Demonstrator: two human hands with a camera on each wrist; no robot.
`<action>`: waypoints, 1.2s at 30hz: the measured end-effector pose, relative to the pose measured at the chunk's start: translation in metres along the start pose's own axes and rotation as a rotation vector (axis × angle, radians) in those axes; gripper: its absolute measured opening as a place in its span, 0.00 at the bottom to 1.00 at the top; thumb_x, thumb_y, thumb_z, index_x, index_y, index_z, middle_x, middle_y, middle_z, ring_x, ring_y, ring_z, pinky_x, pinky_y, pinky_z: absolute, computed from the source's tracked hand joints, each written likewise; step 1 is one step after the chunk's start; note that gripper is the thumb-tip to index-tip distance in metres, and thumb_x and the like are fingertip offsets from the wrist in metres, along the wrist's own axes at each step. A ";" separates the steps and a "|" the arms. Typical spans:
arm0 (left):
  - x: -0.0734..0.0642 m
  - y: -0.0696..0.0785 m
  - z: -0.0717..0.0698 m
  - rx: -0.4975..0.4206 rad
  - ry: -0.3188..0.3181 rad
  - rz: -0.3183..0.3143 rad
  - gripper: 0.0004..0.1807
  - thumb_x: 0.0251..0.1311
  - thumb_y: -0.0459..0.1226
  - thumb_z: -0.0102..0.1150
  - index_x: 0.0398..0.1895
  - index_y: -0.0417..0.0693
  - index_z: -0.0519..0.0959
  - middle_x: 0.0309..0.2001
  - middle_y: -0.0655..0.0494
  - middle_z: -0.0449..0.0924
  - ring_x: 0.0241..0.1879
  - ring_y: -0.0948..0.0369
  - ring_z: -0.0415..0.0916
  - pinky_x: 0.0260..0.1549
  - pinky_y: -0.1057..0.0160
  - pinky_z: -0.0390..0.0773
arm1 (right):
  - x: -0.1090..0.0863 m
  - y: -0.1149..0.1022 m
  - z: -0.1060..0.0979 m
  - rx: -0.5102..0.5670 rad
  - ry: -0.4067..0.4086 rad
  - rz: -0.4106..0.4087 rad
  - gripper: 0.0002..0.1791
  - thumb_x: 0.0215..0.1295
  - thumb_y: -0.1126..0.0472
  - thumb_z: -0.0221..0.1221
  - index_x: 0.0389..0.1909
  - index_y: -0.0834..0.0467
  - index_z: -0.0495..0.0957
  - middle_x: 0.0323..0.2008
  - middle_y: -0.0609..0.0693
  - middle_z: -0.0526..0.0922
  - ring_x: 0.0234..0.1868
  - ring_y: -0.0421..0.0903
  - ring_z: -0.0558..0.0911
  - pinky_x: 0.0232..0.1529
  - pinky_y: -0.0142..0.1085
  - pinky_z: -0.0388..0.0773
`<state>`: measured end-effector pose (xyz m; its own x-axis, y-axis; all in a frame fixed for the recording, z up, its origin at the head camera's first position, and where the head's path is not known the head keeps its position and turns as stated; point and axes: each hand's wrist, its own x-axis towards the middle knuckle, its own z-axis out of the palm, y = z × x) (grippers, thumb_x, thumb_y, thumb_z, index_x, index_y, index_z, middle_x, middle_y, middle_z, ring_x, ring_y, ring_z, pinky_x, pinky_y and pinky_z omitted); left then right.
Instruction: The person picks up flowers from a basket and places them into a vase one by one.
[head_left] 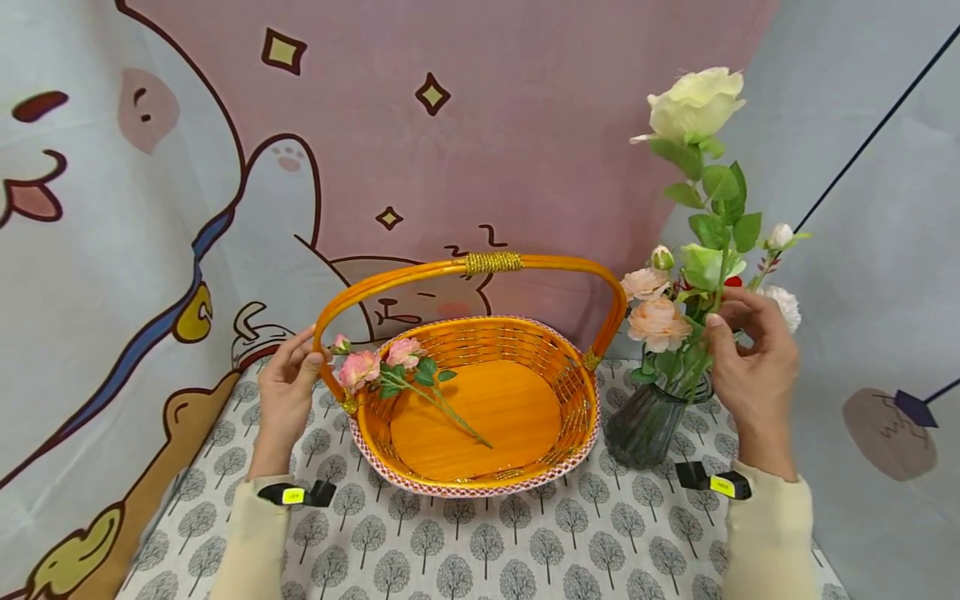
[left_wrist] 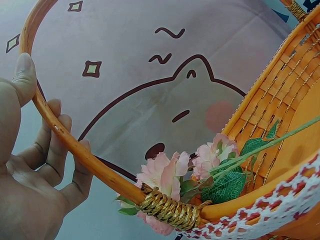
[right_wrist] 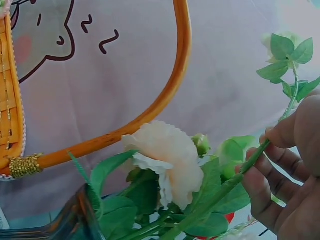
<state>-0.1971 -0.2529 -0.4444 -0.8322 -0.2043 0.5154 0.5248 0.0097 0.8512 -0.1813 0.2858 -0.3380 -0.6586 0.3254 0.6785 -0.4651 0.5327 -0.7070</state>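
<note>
My left hand (head_left: 287,385) holds the left side of the handle (left_wrist: 75,145) of an orange woven basket (head_left: 577,417), thumb on one side and fingers on the other. Inside the basket lies a pink flower stem (head_left: 442,406), its blooms (head_left: 360,369) resting over the left rim. With thumb and fingers my right hand (head_left: 757,371) pinches the green stem (right_wrist: 225,187) of a tall white rose (head_left: 693,107). The rose stands upright above a dark glass vase (head_left: 637,433), its lower stem among the other flowers there.
The vase, tilted in the head view, also holds peach flowers (head_left: 658,325), a white flower (head_left: 783,307) and buds. A tree-print cloth (head_left: 487,546) covers the table. Behind it hangs a pink and white cartoon backdrop (head_left: 525,150), close to the basket's back.
</note>
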 end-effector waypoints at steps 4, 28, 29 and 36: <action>0.000 0.000 0.001 0.009 0.002 0.001 0.21 0.73 0.30 0.53 0.67 0.40 0.76 0.38 0.60 0.85 0.42 0.65 0.83 0.44 0.73 0.81 | 0.003 -0.001 0.000 0.005 0.016 0.011 0.19 0.68 0.73 0.58 0.60 0.67 0.77 0.34 0.38 0.79 0.30 0.31 0.78 0.24 0.17 0.75; 0.000 0.000 0.001 -0.030 0.005 -0.022 0.22 0.72 0.30 0.54 0.68 0.38 0.75 0.41 0.64 0.86 0.44 0.65 0.83 0.47 0.72 0.82 | -0.013 0.032 -0.003 -0.186 -0.081 0.077 0.25 0.67 0.70 0.60 0.65 0.58 0.74 0.36 0.29 0.78 0.35 0.24 0.78 0.33 0.15 0.71; 0.000 0.000 0.001 -0.028 0.006 -0.020 0.22 0.72 0.30 0.54 0.68 0.38 0.75 0.41 0.63 0.86 0.44 0.65 0.83 0.46 0.72 0.82 | -0.014 0.034 -0.003 -0.195 -0.077 0.080 0.24 0.67 0.69 0.61 0.64 0.58 0.75 0.35 0.27 0.78 0.35 0.23 0.77 0.33 0.15 0.70; -0.001 0.001 0.001 -0.023 0.005 -0.023 0.22 0.72 0.31 0.54 0.68 0.39 0.75 0.41 0.59 0.86 0.44 0.64 0.83 0.47 0.72 0.82 | -0.021 0.042 -0.004 -0.257 -0.099 0.112 0.17 0.71 0.59 0.63 0.59 0.56 0.78 0.31 0.21 0.78 0.31 0.20 0.77 0.31 0.14 0.71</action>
<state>-0.1961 -0.2515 -0.4437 -0.8430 -0.2092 0.4956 0.5099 -0.0174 0.8601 -0.1844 0.3046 -0.3811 -0.7580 0.3219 0.5673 -0.2294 0.6826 -0.6938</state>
